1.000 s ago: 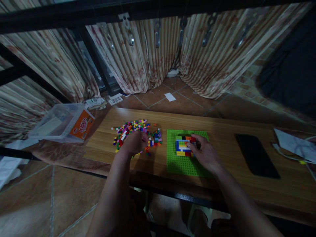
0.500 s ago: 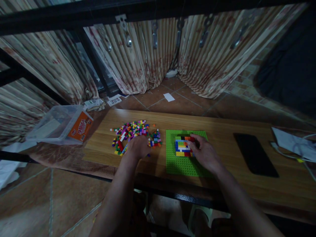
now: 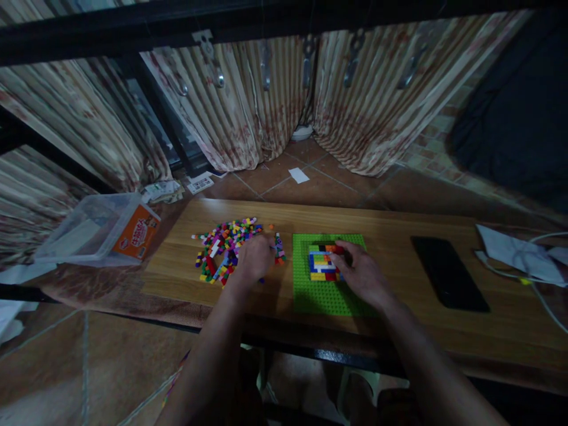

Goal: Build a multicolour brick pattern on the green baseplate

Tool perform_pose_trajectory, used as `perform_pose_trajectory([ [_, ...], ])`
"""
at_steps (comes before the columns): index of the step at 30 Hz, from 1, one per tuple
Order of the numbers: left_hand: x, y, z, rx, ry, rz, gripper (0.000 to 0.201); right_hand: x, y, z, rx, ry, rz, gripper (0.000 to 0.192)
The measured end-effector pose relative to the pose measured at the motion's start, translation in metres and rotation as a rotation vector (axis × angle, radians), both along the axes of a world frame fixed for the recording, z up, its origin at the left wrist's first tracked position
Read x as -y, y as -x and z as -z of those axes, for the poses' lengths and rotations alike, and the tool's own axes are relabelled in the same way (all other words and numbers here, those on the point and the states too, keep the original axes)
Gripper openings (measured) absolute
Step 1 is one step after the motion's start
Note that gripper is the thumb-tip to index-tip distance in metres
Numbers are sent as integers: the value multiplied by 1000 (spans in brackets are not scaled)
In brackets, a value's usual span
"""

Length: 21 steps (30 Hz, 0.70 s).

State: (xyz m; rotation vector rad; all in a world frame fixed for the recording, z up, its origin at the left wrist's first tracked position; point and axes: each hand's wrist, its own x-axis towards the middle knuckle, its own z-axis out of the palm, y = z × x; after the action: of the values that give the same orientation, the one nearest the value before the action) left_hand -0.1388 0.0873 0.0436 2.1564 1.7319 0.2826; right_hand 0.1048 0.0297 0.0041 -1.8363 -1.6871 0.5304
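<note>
A low, many-coloured block of toy bricks (image 3: 322,267) sits on the green baseplate (image 3: 326,303). My right hand (image 3: 361,272) is closed around its right side, thumb at the near side and fingers at the far edge. My left hand (image 3: 256,258) is over the right part of a spread pile of loose bricks (image 3: 229,235), fingers curled down and closed. Whatever those fingertips hold, if anything, is hidden behind the hand. A small cluster of bricks (image 3: 279,251) lies just right of that hand, between it and the baseplate.
A wooden table (image 3: 390,236) carries everything. To the right lie a black tablet-like slab (image 3: 449,273), white paper (image 3: 510,251) and a pale cable. Left of the table stands a clear plastic box (image 3: 95,228) with an orange label. Striped curtains (image 3: 275,112) hang behind.
My left hand has moved slightly right and away from me across the loose bricks, covering part of the small cluster. My right hand stays on the brick block. The whole view has shifted slightly.
</note>
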Motion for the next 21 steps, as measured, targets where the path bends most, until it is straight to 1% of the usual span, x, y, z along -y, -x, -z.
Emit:
perform_pose_trajectory([
  [1, -1, 1, -1, 100, 18, 7, 15, 1, 1, -3, -6, -37, 16, 42],
  [3, -1, 1, -3, 361, 95, 28, 12, 3, 5, -13, -17, -166, 36, 36],
  [5, 0, -3, -4, 645, 202, 15, 11, 9, 13, -25, -54, -299, 9, 30],
  [7, 4, -11, -5, 870, 293, -32, 15, 15, 23, -33, -163, -315, -69, 25],
  [9, 10, -22, -7, 1017, 331, -56, 19, 21, 35, -36, -351, -270, -107, 25],
  [12, 22, -40, -11, 1142, 311, -3, 19, 25, 49, -33, -599, -231, -82, 30],
  [15, 31, -52, -13, 1178, 294, 68, 16, 23, 53, -30, -746, -224, -64, 22],
  [18, 34, -56, -10, 1183, 283, 105, 16, 21, 51, -28, -807, -246, -36, 14],
  [21, 35, -56, -4, 1185, 250, 116, 25, 21, 47, -28, -788, -251, -33, 14],
])
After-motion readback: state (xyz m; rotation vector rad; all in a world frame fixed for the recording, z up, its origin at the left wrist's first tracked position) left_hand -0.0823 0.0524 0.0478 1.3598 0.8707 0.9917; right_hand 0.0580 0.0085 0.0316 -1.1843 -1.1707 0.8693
